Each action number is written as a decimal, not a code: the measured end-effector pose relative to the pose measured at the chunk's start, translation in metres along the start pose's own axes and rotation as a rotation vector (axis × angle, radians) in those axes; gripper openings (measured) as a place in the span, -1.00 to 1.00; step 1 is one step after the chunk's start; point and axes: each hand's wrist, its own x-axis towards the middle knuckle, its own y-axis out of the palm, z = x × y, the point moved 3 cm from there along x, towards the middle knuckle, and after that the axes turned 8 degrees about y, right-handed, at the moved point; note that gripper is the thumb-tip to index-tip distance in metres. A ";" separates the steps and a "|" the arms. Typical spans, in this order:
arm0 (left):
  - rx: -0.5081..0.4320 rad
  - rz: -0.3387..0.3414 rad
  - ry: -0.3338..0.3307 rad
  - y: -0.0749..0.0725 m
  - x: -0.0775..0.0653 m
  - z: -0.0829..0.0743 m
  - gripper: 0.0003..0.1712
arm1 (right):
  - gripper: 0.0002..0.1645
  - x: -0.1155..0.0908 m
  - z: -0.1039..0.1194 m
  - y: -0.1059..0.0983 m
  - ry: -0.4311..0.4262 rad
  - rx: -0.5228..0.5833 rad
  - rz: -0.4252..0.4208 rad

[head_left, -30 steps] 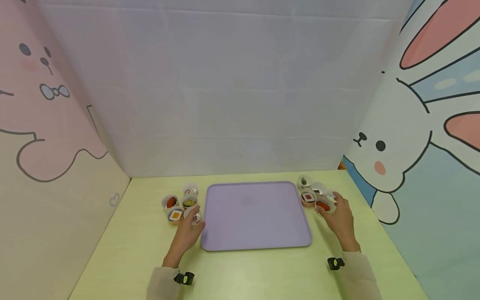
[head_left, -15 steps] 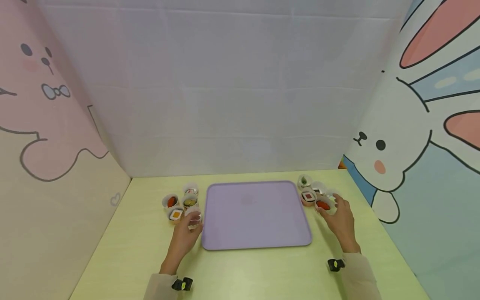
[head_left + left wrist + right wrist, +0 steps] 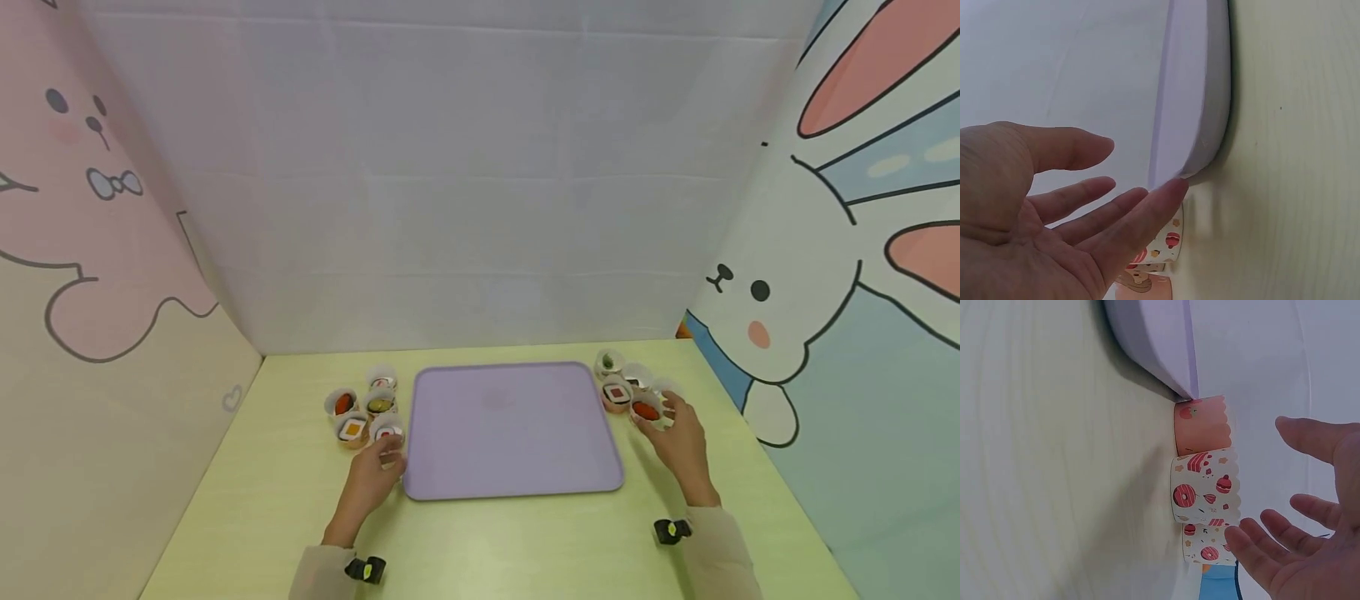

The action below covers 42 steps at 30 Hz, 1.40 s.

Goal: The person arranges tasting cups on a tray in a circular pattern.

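Note:
In the head view, my left hand [image 3: 369,479] is close in front of a paper cup [image 3: 387,432] holding something white and red. Its thumb and fingers stand apart with nothing between them in the left wrist view. My right hand [image 3: 678,442] hovers beside a paper cup [image 3: 646,410] with an orange-red piece inside. The right wrist view has its fingers spread; a fingertip overlaps the rim of the white cup [image 3: 1207,487] with printed sweets, and contact cannot be told. Between the hands lies a flat lilac tray [image 3: 513,433], with nothing on it.
Beside the left cup are others: an orange-red-filled cup [image 3: 343,405], a yellow-green-filled cup [image 3: 381,405], a sushi-like piece's cup [image 3: 352,431]. On the right stand a green-filled cup [image 3: 609,362] and a salmon-coloured cup [image 3: 617,395]. A white backdrop [image 3: 480,183] rises behind.
My left hand has drawn back slightly toward me, uncovering more of the front left cup and its contents. The right hand has hardly moved.

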 end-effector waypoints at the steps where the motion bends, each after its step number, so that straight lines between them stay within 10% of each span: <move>1: -0.020 0.005 -0.010 0.001 0.001 0.002 -0.54 | -0.06 0.000 -0.001 0.000 0.004 0.012 0.006; 26: -0.116 0.053 -0.102 0.009 0.017 0.020 -0.48 | -0.27 -0.004 -0.009 0.003 0.145 0.079 -0.037; 42: -0.157 0.079 -0.151 0.010 0.019 0.025 -0.48 | -0.10 0.007 -0.021 0.005 0.228 0.045 0.170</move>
